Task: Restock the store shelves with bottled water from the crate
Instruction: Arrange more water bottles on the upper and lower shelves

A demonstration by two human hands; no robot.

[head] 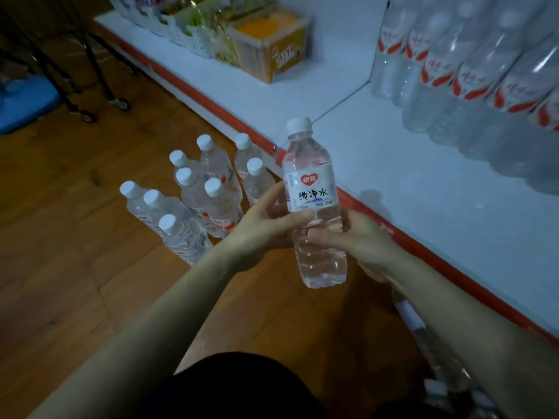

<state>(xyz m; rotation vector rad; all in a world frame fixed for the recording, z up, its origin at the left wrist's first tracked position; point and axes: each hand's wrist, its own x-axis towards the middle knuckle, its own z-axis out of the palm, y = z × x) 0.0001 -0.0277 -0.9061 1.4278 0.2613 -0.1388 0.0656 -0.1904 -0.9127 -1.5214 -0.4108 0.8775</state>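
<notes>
Head view: water bottle (314,207) upright in mid-air, near the red-edged shelf (393,182). Left hand (263,228) and right hand (357,237) both wrapped round its middle. Floor bottles (193,195) clustered left. Shelved bottles (472,71) far right.

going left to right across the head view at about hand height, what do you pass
cluster of water bottles standing on the floor → left hand → held water bottle → right hand → red shelf edge → white shelf
</notes>
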